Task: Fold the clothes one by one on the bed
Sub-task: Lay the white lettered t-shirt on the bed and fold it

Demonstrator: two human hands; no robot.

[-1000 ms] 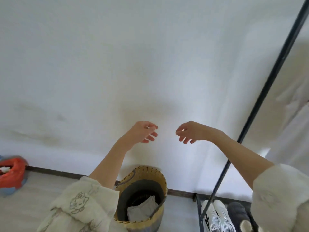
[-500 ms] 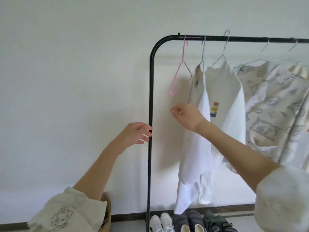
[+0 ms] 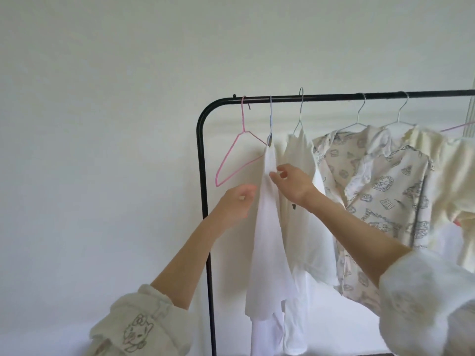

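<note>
A white garment (image 3: pixel 267 242) hangs from a thin hanger at the left end of a black clothes rack (image 3: pixel 203 176). My right hand (image 3: pixel 290 183) pinches its upper edge near the shoulder. Just left of the garment, in front of the rack's post, my left hand (image 3: pixel 236 204) is raised and blurred, its fingers loosely curled around nothing. Behind the garment hangs a second white top (image 3: pixel 303 201) with a small dark mark. Further right hang a printed cream pyjama shirt (image 3: pixel 380 196) and a pale yellow garment (image 3: pixel 452 186).
An empty pink hanger (image 3: pixel 231 160) hangs at the rack's left corner. A plain white wall (image 3: pixel 102 124) fills the left and the background. The bed is out of view.
The view rose and came closer to the rack. My right hand went up to the white garment's shoulder and took hold of it. My left hand moved right and up towards the garment.
</note>
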